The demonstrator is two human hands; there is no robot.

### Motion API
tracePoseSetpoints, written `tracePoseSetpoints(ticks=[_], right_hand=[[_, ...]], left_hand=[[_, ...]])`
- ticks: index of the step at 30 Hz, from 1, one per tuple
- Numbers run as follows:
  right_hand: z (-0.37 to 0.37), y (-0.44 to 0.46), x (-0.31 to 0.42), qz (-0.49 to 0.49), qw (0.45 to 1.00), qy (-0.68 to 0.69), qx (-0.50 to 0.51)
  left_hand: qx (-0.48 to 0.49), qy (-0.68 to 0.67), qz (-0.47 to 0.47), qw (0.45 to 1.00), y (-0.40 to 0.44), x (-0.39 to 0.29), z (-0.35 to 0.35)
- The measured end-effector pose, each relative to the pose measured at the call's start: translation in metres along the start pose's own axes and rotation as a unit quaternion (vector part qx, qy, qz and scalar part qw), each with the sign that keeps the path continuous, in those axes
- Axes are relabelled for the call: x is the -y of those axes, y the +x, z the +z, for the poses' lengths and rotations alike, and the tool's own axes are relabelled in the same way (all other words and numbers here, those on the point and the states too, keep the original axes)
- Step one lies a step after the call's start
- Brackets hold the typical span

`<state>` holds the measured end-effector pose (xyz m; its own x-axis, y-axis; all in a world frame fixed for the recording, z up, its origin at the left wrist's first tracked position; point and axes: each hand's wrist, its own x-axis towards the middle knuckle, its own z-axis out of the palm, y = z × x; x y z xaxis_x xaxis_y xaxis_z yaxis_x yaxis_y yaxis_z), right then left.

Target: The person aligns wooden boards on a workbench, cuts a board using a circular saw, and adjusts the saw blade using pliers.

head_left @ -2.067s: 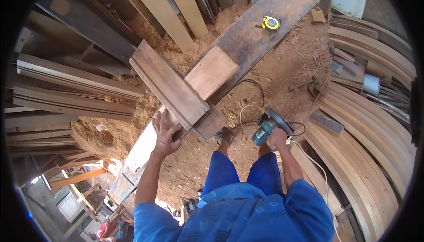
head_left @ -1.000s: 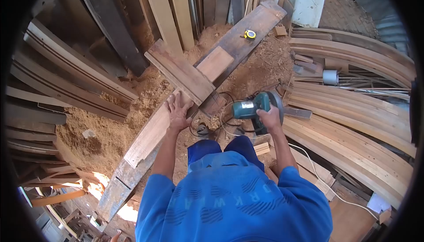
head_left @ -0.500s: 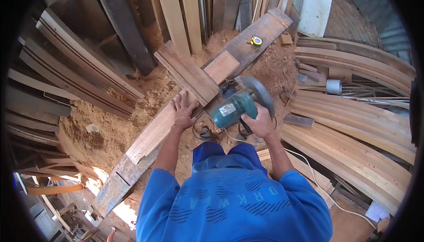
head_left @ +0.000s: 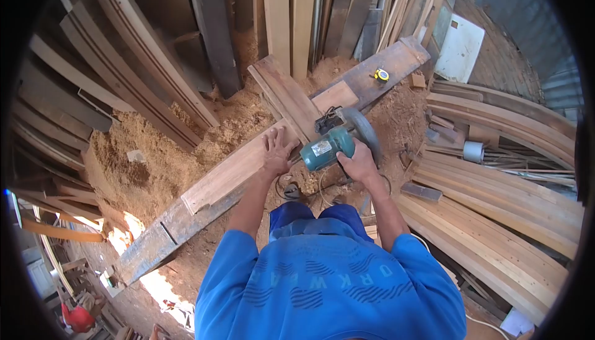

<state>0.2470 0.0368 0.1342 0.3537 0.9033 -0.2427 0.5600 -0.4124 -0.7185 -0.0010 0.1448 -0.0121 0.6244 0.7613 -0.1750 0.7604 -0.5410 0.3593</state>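
Observation:
My left hand lies flat, fingers spread, on a light wooden board. In my right hand is the rear handle of a green circular saw with a round blade guard. The saw sits just right of a shorter plank laid crosswise over the board. Beyond the saw is a light wood piece. All of these rest on a long grey-brown beam. The saw's blade edge is hidden from view.
A yellow tape measure lies on the beam's far end. Sawdust heaps up at left. Long planks are stacked at right, and boards lean at the back. A pale cord trails at lower right.
The view has turned, so the beam and boards appear shifted to the right. Relative to the crosswise plank, the saw is slightly closer. My left hand keeps its place on the board.

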Motion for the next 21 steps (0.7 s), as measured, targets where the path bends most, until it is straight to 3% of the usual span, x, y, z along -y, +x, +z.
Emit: tracePoseSetpoints(ticks=[5,7,8,9,10,12,15,18,21], right_hand=[[0.001,-0.001,-0.002,-0.017,0.999,-0.019,0.033],[-0.004,-0.003,-0.005,-0.027,0.999,-0.017,0.040],[-0.007,-0.005,-0.006,-0.024,0.998,-0.020,0.046],[-0.008,-0.005,-0.006,-0.024,0.998,-0.024,0.052],[-0.009,-0.004,-0.005,-0.024,0.998,-0.028,0.058],[-0.008,-0.005,-0.008,-0.024,0.997,-0.044,0.066],[-0.010,-0.007,-0.010,-0.035,0.995,-0.061,0.072],[-0.015,-0.006,-0.007,-0.045,0.994,-0.066,0.078],[-0.014,-0.012,-0.013,-0.046,0.992,-0.076,0.091]], left_hand=[[-0.075,-0.127,-0.094,0.985,-0.085,-0.023,0.015],[0.009,-0.183,-0.115,0.976,-0.144,-0.045,0.014],[0.111,-0.165,-0.176,0.964,-0.173,-0.057,0.025],[0.208,-0.146,-0.236,0.938,-0.204,-0.068,0.044],[0.237,-0.142,-0.246,0.929,-0.241,-0.066,0.095],[0.329,-0.193,-0.345,0.857,-0.284,-0.106,0.102],[0.177,-0.281,-0.319,0.888,-0.334,-0.104,0.170],[0.153,-0.276,-0.249,0.915,-0.351,-0.107,0.192],[0.181,-0.508,-0.339,0.771,-0.370,-0.136,0.167]])
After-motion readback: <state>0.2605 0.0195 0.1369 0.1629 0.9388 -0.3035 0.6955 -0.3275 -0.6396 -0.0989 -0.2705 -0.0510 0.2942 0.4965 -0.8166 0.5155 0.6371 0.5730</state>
